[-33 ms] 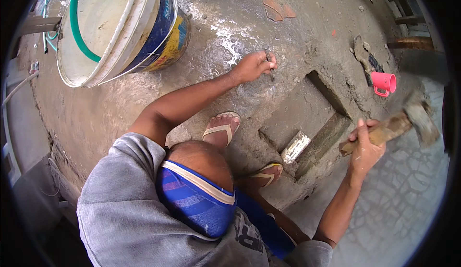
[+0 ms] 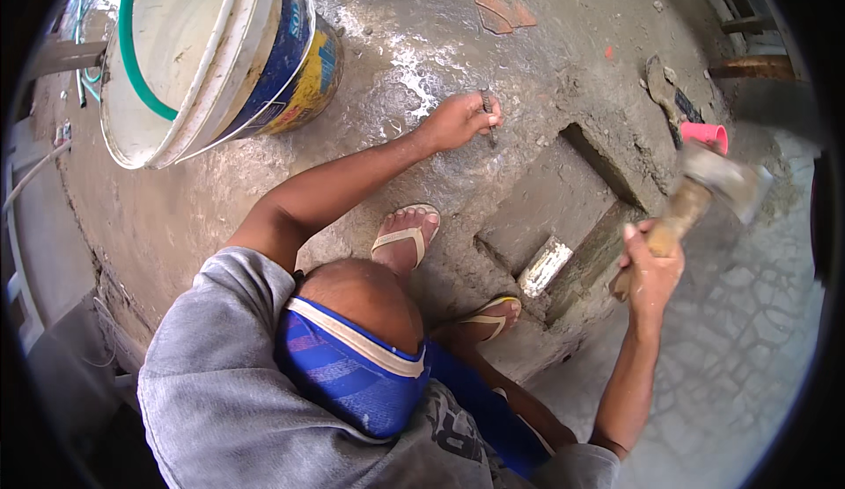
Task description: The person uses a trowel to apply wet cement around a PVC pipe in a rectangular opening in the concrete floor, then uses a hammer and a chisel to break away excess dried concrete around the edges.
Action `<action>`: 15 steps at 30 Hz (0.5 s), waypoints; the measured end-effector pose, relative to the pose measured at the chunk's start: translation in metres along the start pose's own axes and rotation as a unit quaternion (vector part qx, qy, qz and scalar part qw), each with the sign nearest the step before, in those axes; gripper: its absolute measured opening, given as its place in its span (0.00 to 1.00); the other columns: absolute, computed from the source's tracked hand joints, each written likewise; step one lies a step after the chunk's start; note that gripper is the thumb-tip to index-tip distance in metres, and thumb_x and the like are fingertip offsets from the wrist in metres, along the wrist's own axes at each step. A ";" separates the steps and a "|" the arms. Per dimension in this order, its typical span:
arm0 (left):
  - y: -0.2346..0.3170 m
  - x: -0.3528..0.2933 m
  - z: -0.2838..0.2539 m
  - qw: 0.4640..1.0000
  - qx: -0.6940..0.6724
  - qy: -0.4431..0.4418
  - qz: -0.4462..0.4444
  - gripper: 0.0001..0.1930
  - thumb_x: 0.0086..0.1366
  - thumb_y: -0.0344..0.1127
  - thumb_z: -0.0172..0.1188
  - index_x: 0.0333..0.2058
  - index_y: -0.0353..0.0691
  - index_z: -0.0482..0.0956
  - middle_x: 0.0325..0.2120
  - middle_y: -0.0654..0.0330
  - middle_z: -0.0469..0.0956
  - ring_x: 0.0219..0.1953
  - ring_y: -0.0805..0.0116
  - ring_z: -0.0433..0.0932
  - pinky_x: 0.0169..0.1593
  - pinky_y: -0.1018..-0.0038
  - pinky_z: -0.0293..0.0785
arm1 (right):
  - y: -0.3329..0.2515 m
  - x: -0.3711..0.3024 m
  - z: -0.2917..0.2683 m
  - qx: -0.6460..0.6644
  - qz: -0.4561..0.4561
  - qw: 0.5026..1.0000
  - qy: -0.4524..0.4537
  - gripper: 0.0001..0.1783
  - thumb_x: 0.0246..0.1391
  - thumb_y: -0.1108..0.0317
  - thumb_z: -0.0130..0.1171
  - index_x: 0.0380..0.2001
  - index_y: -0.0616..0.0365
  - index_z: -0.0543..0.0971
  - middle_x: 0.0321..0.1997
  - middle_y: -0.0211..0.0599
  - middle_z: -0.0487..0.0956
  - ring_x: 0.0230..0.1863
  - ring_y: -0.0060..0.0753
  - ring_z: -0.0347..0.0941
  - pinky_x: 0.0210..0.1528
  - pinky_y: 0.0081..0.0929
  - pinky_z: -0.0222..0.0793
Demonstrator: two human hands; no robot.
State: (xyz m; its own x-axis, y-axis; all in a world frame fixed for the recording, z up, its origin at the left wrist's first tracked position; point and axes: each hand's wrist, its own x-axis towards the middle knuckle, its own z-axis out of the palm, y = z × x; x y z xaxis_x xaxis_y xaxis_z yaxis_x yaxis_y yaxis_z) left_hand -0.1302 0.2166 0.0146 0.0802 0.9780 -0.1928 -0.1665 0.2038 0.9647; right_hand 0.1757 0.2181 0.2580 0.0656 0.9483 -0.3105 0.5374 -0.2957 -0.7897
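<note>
Out over the wet concrete, my left hand (image 2: 462, 122) pinches a short, dark, ribbed steel rod (image 2: 486, 100). The rod stands nearly upright, its lower end at the concrete surface (image 2: 458, 172). On the right, my right hand (image 2: 653, 276) is wrapped round the wooden handle of a hatchet (image 2: 689, 203). The hatchet's metal head is raised and smeared by motion, overlapping part of a pink mug (image 2: 693, 131). Between the hands lies a cut-out recess (image 2: 550, 198) in the concrete, with a whitish block (image 2: 546, 267) at its near edge.
A large bucket (image 2: 321, 75) of cloudy water stands at upper left, with a green hose (image 2: 128, 40) hanging into it. Broken reddish tile pieces (image 2: 506, 15) lie at the far side. A trowel-like tool (image 2: 662, 93) rests beyond the recess. My sandalled feet (image 2: 409, 238) are close by.
The hatchet has swung inward to the left and its head has tipped upward, now covering part of the pink mug. My left hand and the rod have hardly moved.
</note>
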 end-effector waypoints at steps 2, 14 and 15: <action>-0.001 -0.005 -0.003 0.988 0.153 -0.033 0.014 0.05 0.70 0.32 0.57 0.41 0.37 0.76 0.31 0.62 0.81 0.37 0.76 0.80 0.41 0.76 0.77 | 0.023 -0.003 -0.003 -0.040 0.107 0.991 -0.074 0.13 0.53 0.71 0.70 0.37 0.62 0.75 0.21 0.28 0.73 0.17 0.18 0.67 0.19 0.21 0.65; 0.084 -0.105 0.042 0.981 0.170 -0.008 -0.093 0.04 0.72 0.31 0.56 0.39 0.37 0.76 0.35 0.63 0.80 0.40 0.76 0.78 0.45 0.75 0.76 | 0.209 -0.033 0.059 -0.289 -0.050 0.924 -0.244 0.20 0.50 0.67 0.61 0.48 0.59 0.73 0.38 0.56 0.81 0.47 0.62 0.77 0.47 0.54 0.72; 0.094 -0.122 0.046 0.973 0.195 -0.022 -0.122 0.04 0.72 0.31 0.56 0.38 0.37 0.77 0.35 0.64 0.80 0.40 0.76 0.77 0.46 0.75 0.76 | 0.221 -0.030 0.066 -0.264 -0.118 0.934 -0.208 0.24 0.49 0.66 0.62 0.50 0.58 0.71 0.39 0.57 0.81 0.48 0.62 0.77 0.48 0.55 0.72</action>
State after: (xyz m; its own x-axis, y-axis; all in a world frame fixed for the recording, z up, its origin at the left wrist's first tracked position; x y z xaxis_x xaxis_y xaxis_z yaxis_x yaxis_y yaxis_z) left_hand -0.1103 0.1145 0.1369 0.1140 0.8975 -0.4259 0.2476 0.3895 0.8871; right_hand 0.2375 0.1163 0.0579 -0.3795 0.8211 -0.4264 0.8434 0.1176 -0.5243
